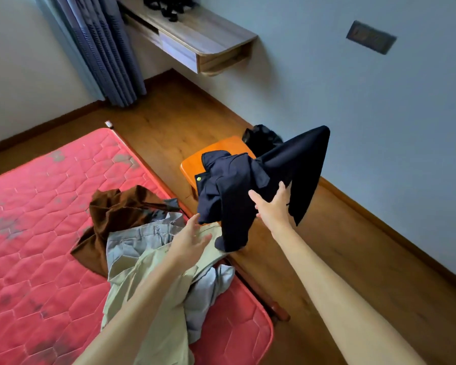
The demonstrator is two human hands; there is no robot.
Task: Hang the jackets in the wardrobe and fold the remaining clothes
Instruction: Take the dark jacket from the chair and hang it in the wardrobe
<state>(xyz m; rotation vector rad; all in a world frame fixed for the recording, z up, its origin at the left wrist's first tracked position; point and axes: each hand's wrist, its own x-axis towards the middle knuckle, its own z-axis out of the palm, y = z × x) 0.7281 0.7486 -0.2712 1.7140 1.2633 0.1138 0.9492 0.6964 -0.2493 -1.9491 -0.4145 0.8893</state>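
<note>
Two hands: the right hand (273, 204) grips the dark navy cloth jacket (237, 185), fingers tucked into a fold of the fabric and thumb on the near side. The left hand (192, 238) is released, fingers straight and slightly spread, holding nothing, just beside the jacket's lower edge.
Jacket position: lifted in the air above the right edge of the bed, in front of the glossy orange wooden stool (195, 162).
Jacket look: matte, smooth weave, bunched into loose folds. One sleeve sticks out up and to the right, and another part hangs straight down. A small brass-coloured snap button (198, 178) shows on its left side.
Pile on the bed: a soft brown garment (108, 214), a grey-blue buttoned shirt (140, 235) and a pale khaki garment (148, 299) lie crumpled and overlapping under the left forearm.
Bed: pink-red quilted mattress (37, 233) with hexagon stitching and grey worn patches.
Floor: warm brown wooden floor (169, 122) with a matching skirting.
Behind the stool: a shiny black crumpled item (261, 138); what it is cannot be told.
Wall: a wall-mounted wooden shelf (195, 35) with a drawer carries tangled black straps (169, 6). A pleated blue-grey curtain (103, 48) hangs to its left.
</note>
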